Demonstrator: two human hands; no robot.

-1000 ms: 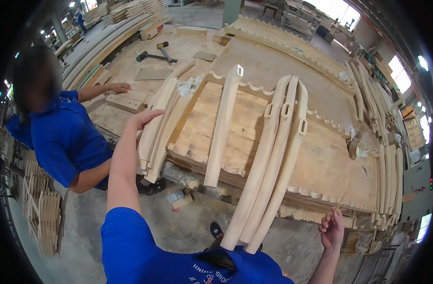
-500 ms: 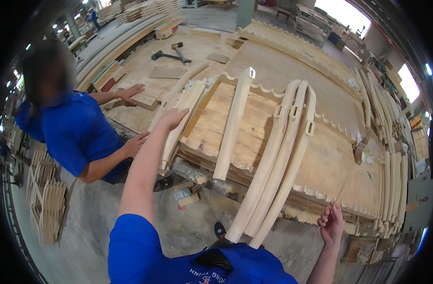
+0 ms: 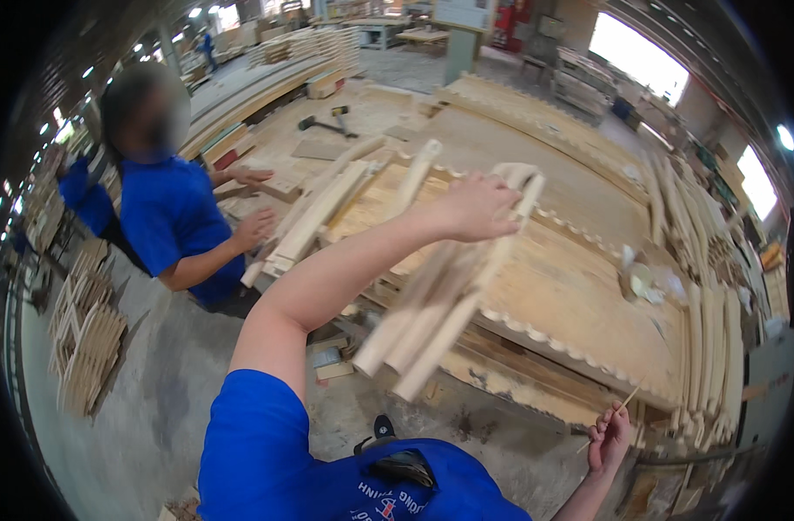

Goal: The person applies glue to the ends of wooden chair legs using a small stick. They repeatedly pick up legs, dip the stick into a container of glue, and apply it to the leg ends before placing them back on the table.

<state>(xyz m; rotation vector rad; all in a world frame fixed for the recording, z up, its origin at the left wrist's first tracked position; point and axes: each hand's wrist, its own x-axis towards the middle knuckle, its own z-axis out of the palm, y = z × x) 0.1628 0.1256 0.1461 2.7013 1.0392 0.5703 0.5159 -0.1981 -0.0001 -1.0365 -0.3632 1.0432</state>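
Note:
My left hand (image 3: 484, 208) reaches across the tops of several curved pale wooden posts (image 3: 436, 304), fingers bent over them. The posts are smeared by motion, and their near ends overhang the workbench edge. The hand hides their slotted upper parts. Another single post (image 3: 417, 174) lies to the left, partly behind my forearm. Low on the right, my right hand (image 3: 609, 434) is closed round a thin wooden stick (image 3: 628, 400), clear of the bench.
A co-worker in blue (image 3: 184, 226) stands at the left beside joined wooden pieces (image 3: 319, 221). Mallets (image 3: 327, 127) lie farther back. Scalloped boards (image 3: 579, 278) cover the bench, with a small bowl (image 3: 640, 282). More curved posts (image 3: 714, 347) stack at the right.
My left hand has swung right from the joined pieces onto the group of posts. The posts have shifted up and left. My right hand still holds the stick.

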